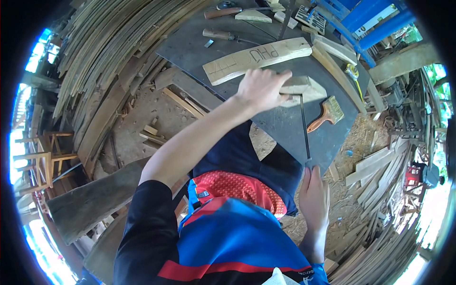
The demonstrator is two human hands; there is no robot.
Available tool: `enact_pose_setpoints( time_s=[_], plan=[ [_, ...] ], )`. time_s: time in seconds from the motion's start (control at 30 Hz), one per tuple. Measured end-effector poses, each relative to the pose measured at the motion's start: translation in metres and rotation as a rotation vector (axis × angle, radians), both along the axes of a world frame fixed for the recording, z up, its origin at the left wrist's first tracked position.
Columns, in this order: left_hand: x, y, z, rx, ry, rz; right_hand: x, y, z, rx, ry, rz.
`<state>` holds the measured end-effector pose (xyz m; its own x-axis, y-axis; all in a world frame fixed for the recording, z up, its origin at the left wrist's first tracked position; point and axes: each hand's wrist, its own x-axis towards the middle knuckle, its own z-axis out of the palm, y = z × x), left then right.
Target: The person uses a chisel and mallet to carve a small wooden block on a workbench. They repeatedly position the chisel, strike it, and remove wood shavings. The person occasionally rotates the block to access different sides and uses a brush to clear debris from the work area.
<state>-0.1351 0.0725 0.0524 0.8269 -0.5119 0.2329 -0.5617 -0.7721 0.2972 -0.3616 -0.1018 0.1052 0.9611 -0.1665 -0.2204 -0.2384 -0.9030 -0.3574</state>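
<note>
My left hand (263,90) is closed on the left end of a short, angular wooden block (311,90) at the table's right part. In my right hand (314,197), low and close to my body, is the end of a long, narrow dark metal tool (305,126); whether it is a chisel or a file I cannot tell. Its handle is hidden by my fingers. The far end of the tool meets the block's near edge, beside my left fingers. Just behind my left hand lies a thick, curved wooden piece (259,59) with pencil marks.
On the dark tabletop (280,128) lie a paintbrush (327,114), wooden-handled tools (218,34) and a long curved wooden strip (335,76). A yellow tape measure (352,71) sits at the right edge. Stacked planks (109,47) fill the left; boards (380,175) cover the floor at right.
</note>
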Motion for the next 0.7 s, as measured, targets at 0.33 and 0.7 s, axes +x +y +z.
enact_pose_setpoints(
  time_s=[0.33, 0.7],
  plan=[
    [0.019, -0.030, -0.001, -0.068, 0.214, 0.138, -0.024, 0.015, 0.082, -0.206, 0.380, -0.137],
    [-0.018, 0.036, -0.031, -0.420, 0.586, 0.355, 0.023, -0.085, 0.008, 0.002, -0.039, -0.278]
  ],
)
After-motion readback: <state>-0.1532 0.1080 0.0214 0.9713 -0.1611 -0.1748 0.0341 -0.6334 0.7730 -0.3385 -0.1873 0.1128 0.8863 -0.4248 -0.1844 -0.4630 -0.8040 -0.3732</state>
